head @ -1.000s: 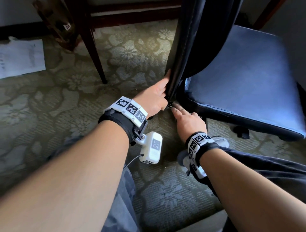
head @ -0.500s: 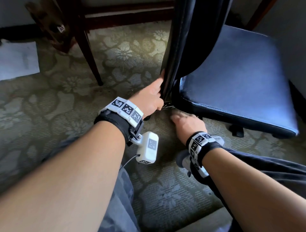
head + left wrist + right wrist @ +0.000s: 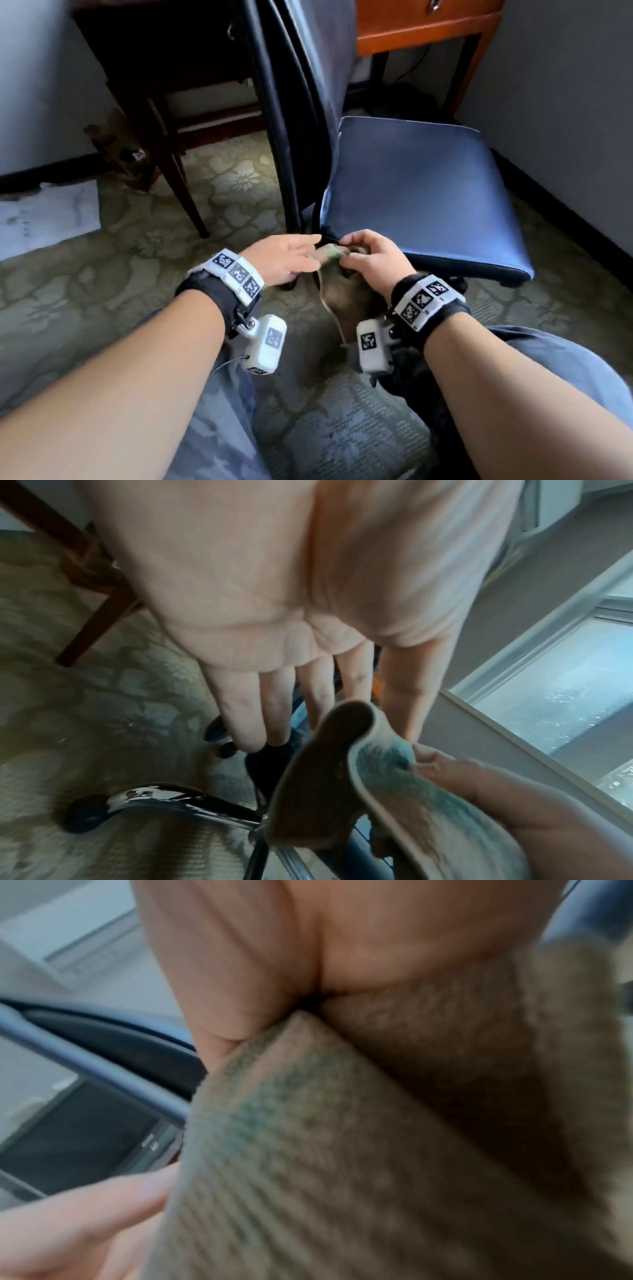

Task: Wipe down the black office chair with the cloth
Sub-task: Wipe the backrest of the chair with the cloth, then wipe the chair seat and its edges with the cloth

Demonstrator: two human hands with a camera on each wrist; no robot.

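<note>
The black office chair stands ahead, with its backrest (image 3: 301, 102) upright and its padded seat (image 3: 421, 192) to the right. Just below the seat's near corner, my right hand (image 3: 368, 258) grips a tan cloth (image 3: 337, 284) with a blue-green patch, and the cloth hangs down from its curled fingers. My left hand (image 3: 289, 257) reaches in from the left with fingers straight, its fingertips at the cloth's upper fold. In the left wrist view the open left hand (image 3: 291, 642) lies beside the folded cloth (image 3: 325, 777). In the right wrist view the cloth (image 3: 342, 1150) fills the frame under my right hand (image 3: 308, 947).
The chair's chrome base (image 3: 171, 799) and a black caster (image 3: 82, 815) sit on patterned carpet (image 3: 102, 274). A dark wooden table leg (image 3: 178, 185) stands to the left, near a white sheet of paper (image 3: 48, 219). An orange-brown desk (image 3: 428, 31) is behind. A grey wall (image 3: 565, 120) runs along the right.
My left hand let go of the backrest edge and came down to the cloth. My right hand rose from the carpet and now grips the cloth. The head view tilted up.
</note>
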